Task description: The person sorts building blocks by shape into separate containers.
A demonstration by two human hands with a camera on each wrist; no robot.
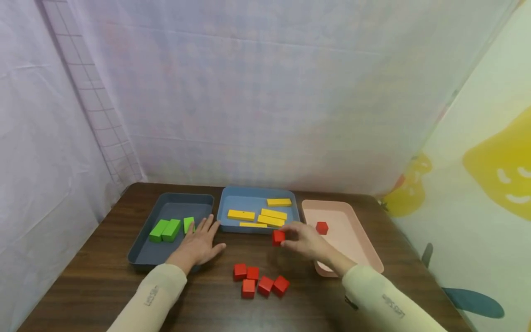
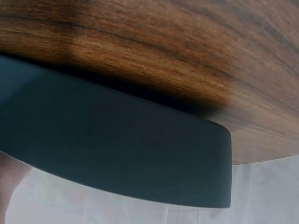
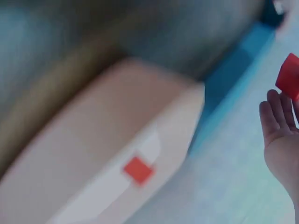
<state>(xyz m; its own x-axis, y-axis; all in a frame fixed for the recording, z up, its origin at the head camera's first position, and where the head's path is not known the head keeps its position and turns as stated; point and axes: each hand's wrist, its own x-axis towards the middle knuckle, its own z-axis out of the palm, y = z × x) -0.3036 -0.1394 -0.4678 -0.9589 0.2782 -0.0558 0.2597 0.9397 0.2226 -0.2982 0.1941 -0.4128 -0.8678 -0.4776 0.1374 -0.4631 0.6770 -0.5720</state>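
Between thumb and fingers my right hand pinches a red cube, held in front of the blue tray and left of the pink tray. The same red cube shows at the right edge of the right wrist view. Inside the pink tray lies one red cube. Several loose red cubes sit together on the table nearer to me. My left hand, fingers spread, is over the right side of the dark tray, close to a green block; whether it touches is unclear.
Two more green blocks lie in the dark tray. Several yellow blocks lie in the blue tray. White curtains hang behind the brown wooden table, and a wall with yellow decorations stands at the right.
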